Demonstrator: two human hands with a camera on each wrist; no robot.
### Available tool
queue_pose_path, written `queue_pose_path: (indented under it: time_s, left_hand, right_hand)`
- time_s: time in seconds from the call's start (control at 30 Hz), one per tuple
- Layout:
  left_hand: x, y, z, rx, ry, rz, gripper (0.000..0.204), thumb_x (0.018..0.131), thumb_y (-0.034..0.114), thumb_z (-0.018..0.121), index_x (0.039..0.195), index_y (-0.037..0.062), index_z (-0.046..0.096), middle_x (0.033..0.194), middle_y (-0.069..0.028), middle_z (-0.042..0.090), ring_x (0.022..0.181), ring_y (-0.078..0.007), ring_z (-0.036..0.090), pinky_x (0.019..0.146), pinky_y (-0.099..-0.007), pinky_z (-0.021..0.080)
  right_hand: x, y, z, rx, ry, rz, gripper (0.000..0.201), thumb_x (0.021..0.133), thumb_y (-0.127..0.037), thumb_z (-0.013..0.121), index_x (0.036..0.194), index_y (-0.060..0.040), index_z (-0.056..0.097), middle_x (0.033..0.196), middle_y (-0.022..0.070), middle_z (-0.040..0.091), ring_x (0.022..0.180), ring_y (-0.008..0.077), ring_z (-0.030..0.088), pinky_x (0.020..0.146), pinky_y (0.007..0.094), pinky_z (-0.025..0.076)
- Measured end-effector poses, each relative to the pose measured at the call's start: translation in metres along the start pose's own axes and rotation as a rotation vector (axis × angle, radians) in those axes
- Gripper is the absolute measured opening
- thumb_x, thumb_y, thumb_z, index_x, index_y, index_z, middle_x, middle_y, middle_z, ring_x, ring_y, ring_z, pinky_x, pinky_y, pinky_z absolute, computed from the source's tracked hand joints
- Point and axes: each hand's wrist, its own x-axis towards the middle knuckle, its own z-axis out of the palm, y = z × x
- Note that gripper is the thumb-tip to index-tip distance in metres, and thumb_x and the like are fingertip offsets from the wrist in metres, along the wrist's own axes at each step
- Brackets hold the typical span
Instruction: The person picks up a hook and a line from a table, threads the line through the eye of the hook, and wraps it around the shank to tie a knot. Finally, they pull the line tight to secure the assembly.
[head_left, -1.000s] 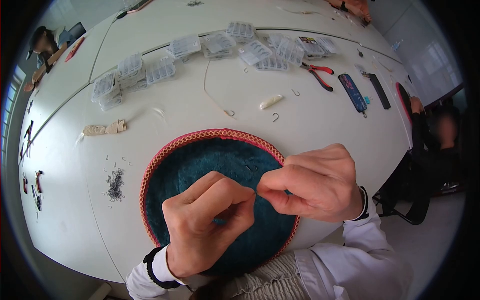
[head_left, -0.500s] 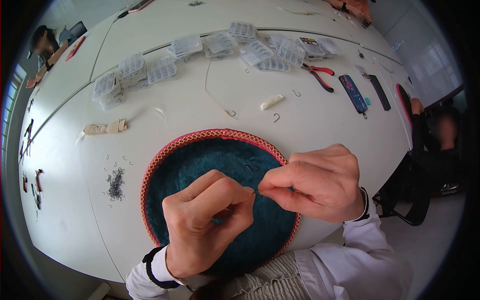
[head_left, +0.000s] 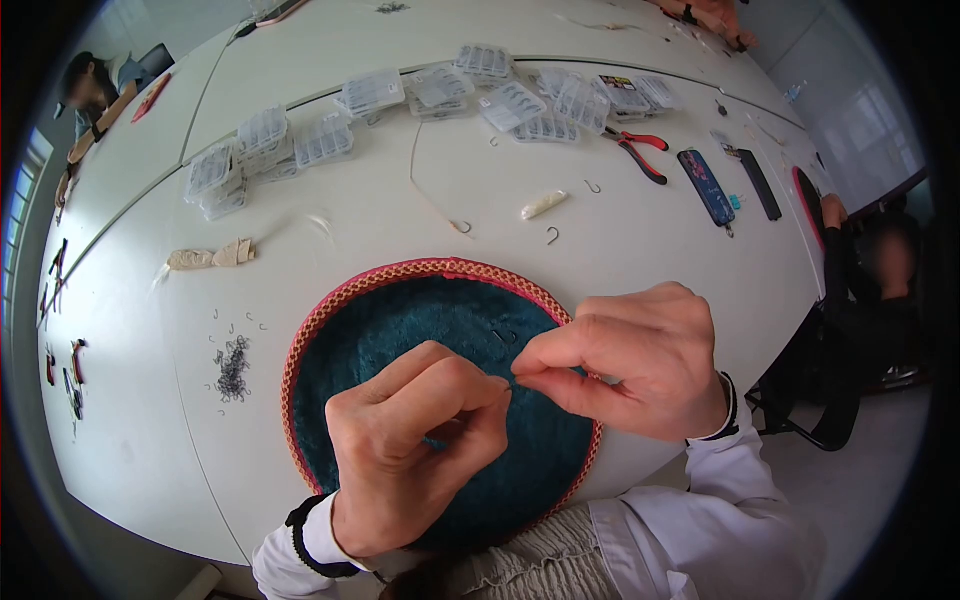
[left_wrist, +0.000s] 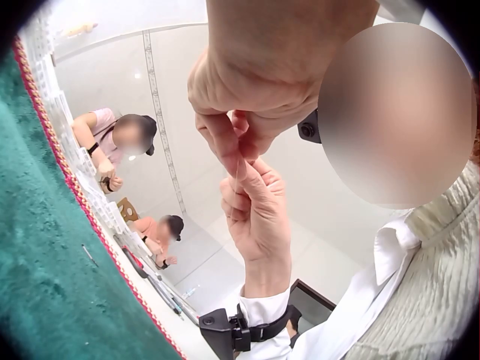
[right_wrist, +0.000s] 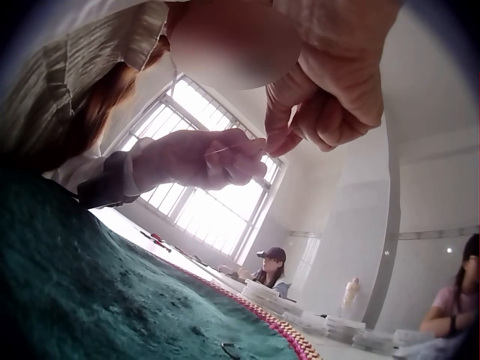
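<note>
Both hands hover over a round teal mat point(head_left: 400, 330) with a pink braided rim. My left hand point(head_left: 497, 395) pinches a thin wire piece point(right_wrist: 221, 150) between thumb and forefinger, the other fingers curled. My right hand point(head_left: 522, 370) pinches the wire's other end, fingertip to fingertip with the left. The right wrist view shows the left hand point(right_wrist: 247, 154) holding the wire toward the right hand point(right_wrist: 276, 142). From the left wrist view, the left hand point(left_wrist: 232, 146) meets the right hand point(left_wrist: 241, 176). Two small hooks point(head_left: 503, 337) lie on the mat.
A heap of small hooks point(head_left: 231, 368) lies left of the mat. Behind it are a white lure point(head_left: 542, 204), a loose hook point(head_left: 551, 235), several clear plastic boxes point(head_left: 262, 130), red pliers point(head_left: 638, 150) and a blue case point(head_left: 706, 185). Other people sit around the white table point(head_left: 650, 250).
The right hand's pinching fingertips have shifted slightly up, away from me. The left hand has stayed where it was.
</note>
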Motion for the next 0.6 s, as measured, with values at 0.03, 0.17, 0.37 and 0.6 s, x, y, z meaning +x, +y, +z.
queue_pose_path:
  time_s: [0.03, 0.17, 0.37, 0.6]
  left_hand:
    - [0.0001, 0.0002, -0.0001, 0.000, 0.001, 0.000, 0.012, 0.067, -0.013, 0.057, 0.073, -0.0035, 0.059, 0.070, -0.0076, 0.056, 0.056, -0.0097, 0.057, 0.042, -0.0194, 0.052]
    - [0.0001, 0.0008, -0.0003, -0.017, 0.015, 0.002, 0.011, 0.067, -0.013, 0.058, 0.073, -0.0032, 0.059, 0.070, -0.0074, 0.056, 0.057, -0.0098, 0.057, 0.043, -0.0194, 0.052]
    - [-0.0007, -0.0002, -0.0006, 0.061, 0.010, 0.049, 0.011, 0.067, -0.012, 0.060, 0.072, -0.0023, 0.059, 0.070, -0.0077, 0.056, 0.056, -0.0103, 0.057, 0.042, -0.0192, 0.050]
    - [-0.0020, 0.0051, 0.0025, 0.106, 0.043, 0.038, 0.020, 0.061, -0.011, 0.066, 0.073, 0.0020, 0.056, 0.067, -0.0058, 0.053, 0.055, -0.0159, 0.052, 0.049, -0.0241, 0.044]
  right_hand:
    - [0.0007, -0.0007, -0.0015, 0.000, 0.000, -0.001, 0.020, 0.061, -0.001, 0.071, 0.076, -0.0080, 0.058, 0.060, 0.0004, 0.053, 0.047, 0.0127, 0.052, 0.040, 0.0245, 0.040]
    - [0.0007, -0.0010, -0.0058, 0.055, -0.075, 0.050, 0.022, 0.061, -0.005, 0.072, 0.080, -0.0082, 0.061, 0.063, 0.0005, 0.054, 0.047, 0.0137, 0.051, 0.040, 0.0260, 0.039]
    - [-0.0007, 0.0003, -0.0041, 0.093, -0.081, 0.064, 0.019, 0.062, -0.006, 0.072, 0.078, -0.0080, 0.062, 0.063, 0.0012, 0.056, 0.047, 0.0151, 0.052, 0.040, 0.0264, 0.038]
    - [-0.0006, -0.0016, -0.0006, 0.166, -0.079, 0.178, 0.014, 0.064, -0.004, 0.069, 0.075, -0.0078, 0.061, 0.064, 0.0017, 0.059, 0.048, 0.0145, 0.053, 0.041, 0.0250, 0.039]
